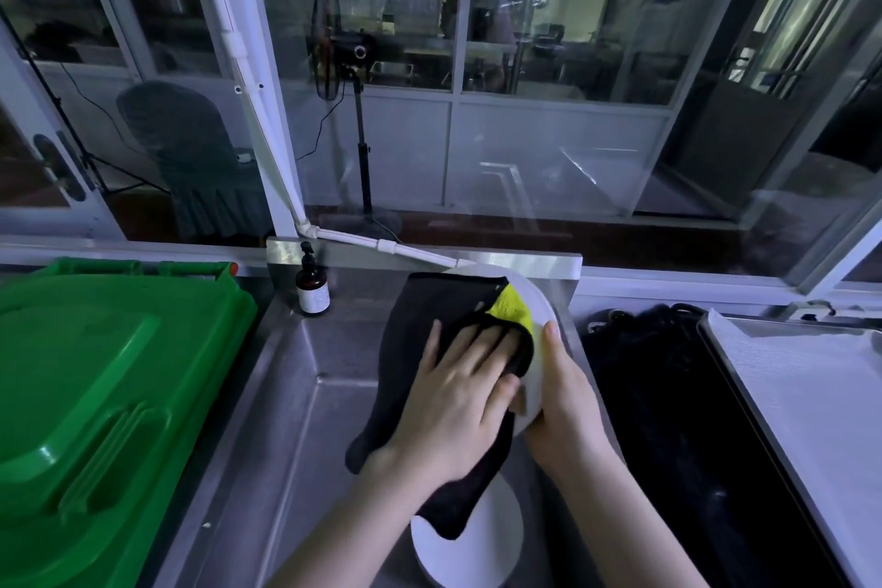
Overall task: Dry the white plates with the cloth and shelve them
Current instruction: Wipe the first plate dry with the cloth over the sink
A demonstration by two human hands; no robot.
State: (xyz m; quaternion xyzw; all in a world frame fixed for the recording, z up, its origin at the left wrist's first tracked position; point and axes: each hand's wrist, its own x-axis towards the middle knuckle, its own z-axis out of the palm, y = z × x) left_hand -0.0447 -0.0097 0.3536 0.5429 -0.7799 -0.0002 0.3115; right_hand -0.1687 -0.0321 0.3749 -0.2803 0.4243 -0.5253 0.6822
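Plate (538,310) is held on its edge, tilted, above the steel sink (305,396), with its face turned to the left. It looks like glazed ceramic, so I judge it stiff, rather heavy for its size, breakable, and slippery where it is wet. The safest place to hold it is the rim, with a thumb on one face and fingers on the other.

This is how the right hand (568,401) grips it. The thumb lies on the front face near the right rim. The other fingers go behind the plate, where I cannot see them.

The cloth (429,315) is black with a yellow corner. It is soft and limp, it covers most of the plate's face, and its lower end hangs down. The left hand (453,401) lies flat on it with straight, spread fingers and presses it against the plate. A fold of the cloth lies over the fingertips.

A second plate (482,544), also white, lies flat low in the sink under the hanging end of the cloth. I judge that it waits for drying.

If the held plate slips, it may fall on the second plate, so the right hand's grip should be firm.

Further out, a brown pump bottle (312,289) stands at the back corner of the sink, a green bin (95,396) is at the left, and a tray (811,396) with a white lining is at the right. No shelf can be seen.
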